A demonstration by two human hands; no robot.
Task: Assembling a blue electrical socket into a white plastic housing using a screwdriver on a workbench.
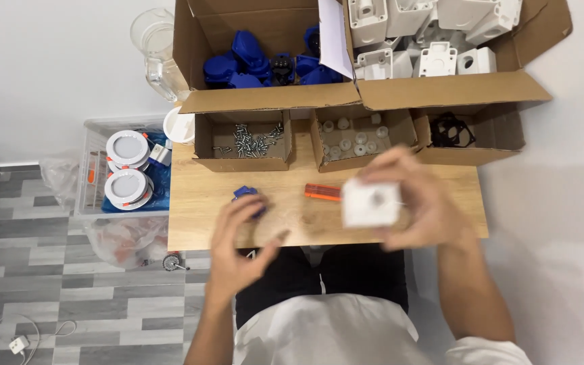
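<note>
R hand grip closed on white square plastic housing; L hand half-open, empty, small blue plastic insert at its 12 o'clock. Keep housing steady.

Beyond the fingers, at the far edge of the wooden desk, three small cardboard boxes stand in a row: one with loose screws, one with white round caps, one with black frames. Behind them, a larger carton of blue parts sits beside another of white housings. Between the fingers of both sides lies an orange screwdriver. Far to their left, a clear jug and a basket with round white lamps.
</note>
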